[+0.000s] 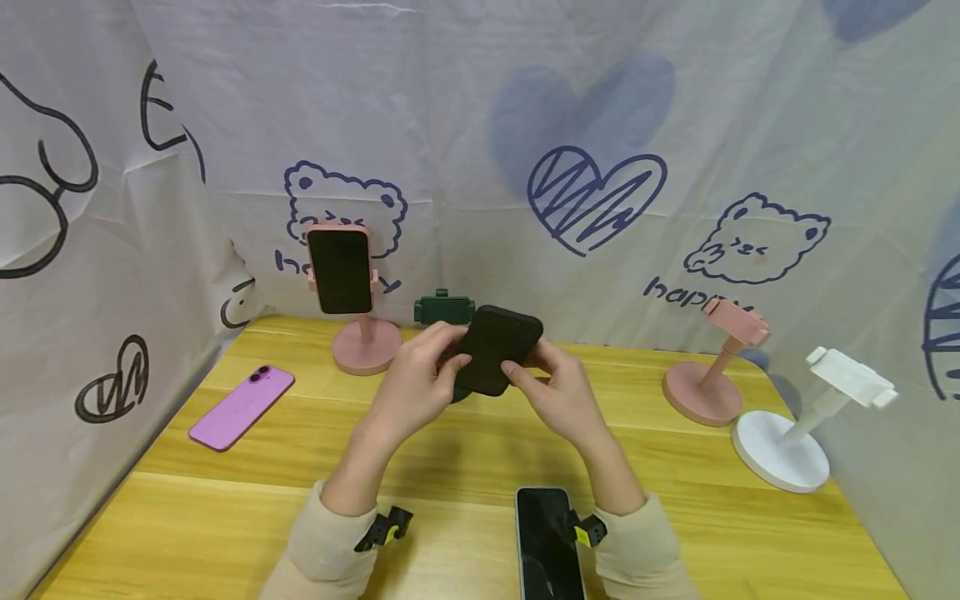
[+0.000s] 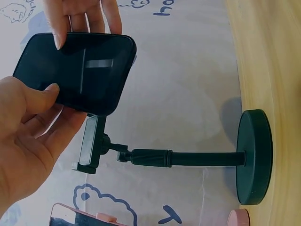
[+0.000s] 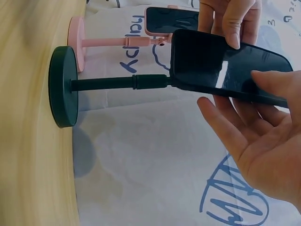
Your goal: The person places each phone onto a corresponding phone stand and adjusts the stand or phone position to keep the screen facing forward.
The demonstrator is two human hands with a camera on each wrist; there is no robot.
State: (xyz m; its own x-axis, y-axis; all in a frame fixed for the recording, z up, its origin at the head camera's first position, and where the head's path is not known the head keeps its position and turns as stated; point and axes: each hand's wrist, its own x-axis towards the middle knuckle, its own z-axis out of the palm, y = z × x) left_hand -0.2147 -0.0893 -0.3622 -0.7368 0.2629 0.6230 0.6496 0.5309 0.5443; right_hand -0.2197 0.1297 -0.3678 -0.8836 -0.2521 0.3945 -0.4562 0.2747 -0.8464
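Your left hand and right hand held the black phone above the table, fingers gripping its edges, some hidden in the head view. There, the green stand was mostly blocked, its clamp showing at the phone's ten o'clock; another phone, toward six o'clock, was cut off.

The black rectangular phone with rounded corners and a dark, glossy screen is held above the far middle of the wooden bench, its upper end leaning right.
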